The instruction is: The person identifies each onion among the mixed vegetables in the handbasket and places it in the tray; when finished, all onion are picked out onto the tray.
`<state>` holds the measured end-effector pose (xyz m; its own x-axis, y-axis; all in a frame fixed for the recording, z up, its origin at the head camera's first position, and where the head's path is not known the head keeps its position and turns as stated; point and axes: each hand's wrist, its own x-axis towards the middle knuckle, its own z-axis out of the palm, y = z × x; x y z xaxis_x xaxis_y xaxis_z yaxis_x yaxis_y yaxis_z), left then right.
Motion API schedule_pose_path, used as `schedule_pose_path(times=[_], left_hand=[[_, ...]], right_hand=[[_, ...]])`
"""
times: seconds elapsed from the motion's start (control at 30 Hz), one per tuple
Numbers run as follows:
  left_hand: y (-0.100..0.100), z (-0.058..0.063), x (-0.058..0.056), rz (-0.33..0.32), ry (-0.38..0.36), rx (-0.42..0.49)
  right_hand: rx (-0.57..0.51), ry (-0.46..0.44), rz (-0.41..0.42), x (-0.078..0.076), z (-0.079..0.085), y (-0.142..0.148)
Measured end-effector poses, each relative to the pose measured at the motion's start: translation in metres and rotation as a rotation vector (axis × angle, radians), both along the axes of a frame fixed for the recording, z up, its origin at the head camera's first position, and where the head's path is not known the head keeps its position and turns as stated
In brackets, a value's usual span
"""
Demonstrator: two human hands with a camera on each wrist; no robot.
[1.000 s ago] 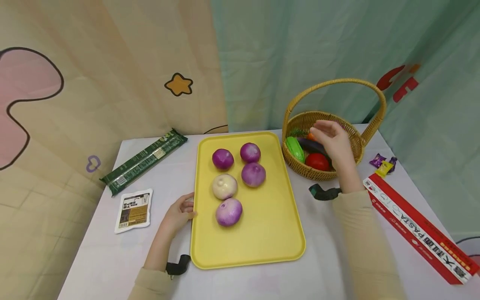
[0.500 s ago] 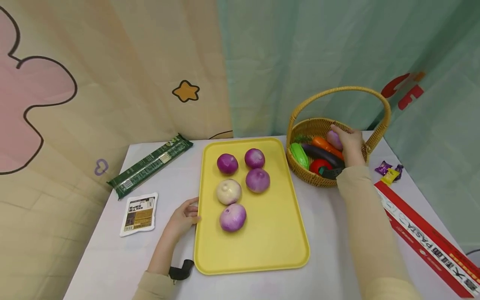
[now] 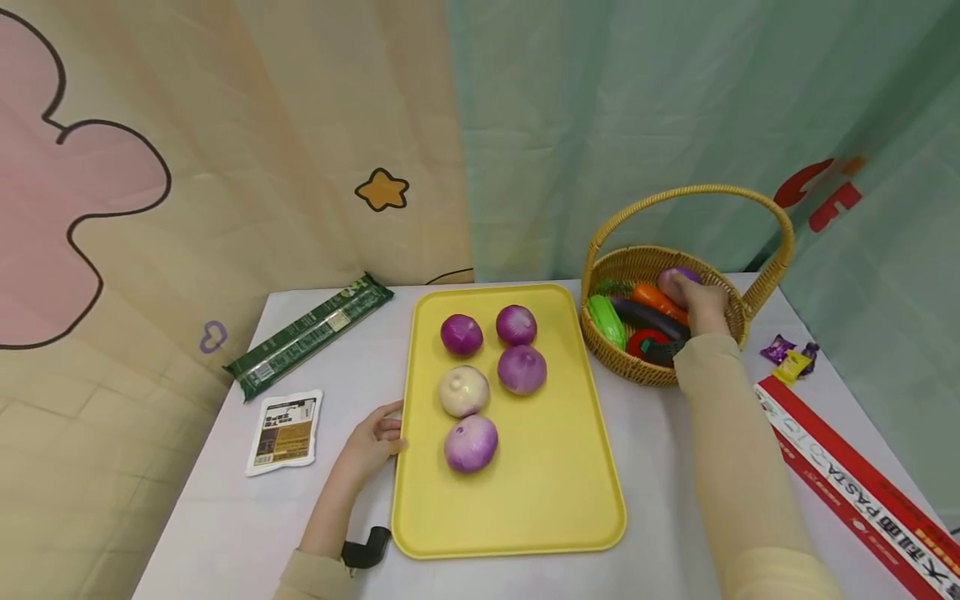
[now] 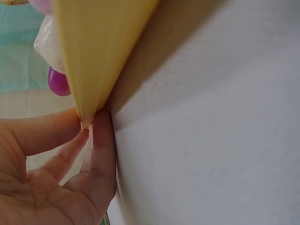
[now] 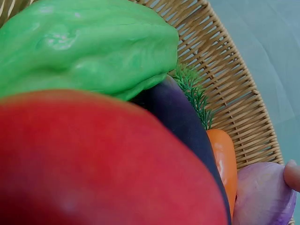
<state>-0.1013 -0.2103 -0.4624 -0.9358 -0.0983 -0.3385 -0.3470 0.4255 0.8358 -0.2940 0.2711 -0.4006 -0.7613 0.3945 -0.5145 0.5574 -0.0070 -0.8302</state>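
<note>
At the right, my right hand (image 3: 707, 305) reaches into the wicker basket (image 3: 637, 372) and grips a purple onion (image 5: 262, 194) by the basket's back right wall. Around it lie a dark eggplant (image 3: 648, 317), an orange carrot-like vegetable (image 5: 225, 161), a red tomato-like vegetable (image 5: 93, 159) and a bumpy green vegetable (image 3: 606, 321). My left hand (image 3: 372, 444) pinches the left rim of the yellow tray (image 3: 547, 475), thumb on top and fingers beneath. Several onions rest on the tray, among them a whitish one (image 3: 462, 391) and a dark purple one (image 3: 461, 334).
Left of the tray lie a long green packet (image 3: 311, 336) and a small white-edged pack (image 3: 285, 432). At the right, a long red pasta box (image 3: 862, 492) slants toward the front, with wrapped candies (image 3: 791, 365) behind it. The basket's tall handle (image 3: 693, 190) arches over its opening.
My right hand has gone down from above the basket into it and taken hold of the onion. The left hand stays at the tray rim. The head view has shifted slightly.
</note>
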Motion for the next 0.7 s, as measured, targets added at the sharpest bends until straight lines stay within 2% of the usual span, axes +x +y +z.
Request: schedule_pose_path(times=[0.1,0.33,0.53,0.7], left_hand=[[0.000,0.000,0.000,0.004,-0.003,-0.005],[0.001,0.001,0.000,0.008,-0.003,0.008],[0.002,-0.001,0.000,0.007,-0.007,0.000],[0.000,-0.001,0.000,0.011,-0.006,-0.006]], right_hand=[[0.010,0.019,-0.023,-0.001,0.000,-0.002],[0.208,0.018,0.005,-0.002,-0.001,-0.006],[0.149,0.067,-0.019,-0.007,-0.008,-0.006],[0.181,0.128,-0.021,-0.010,-0.009,-0.008]])
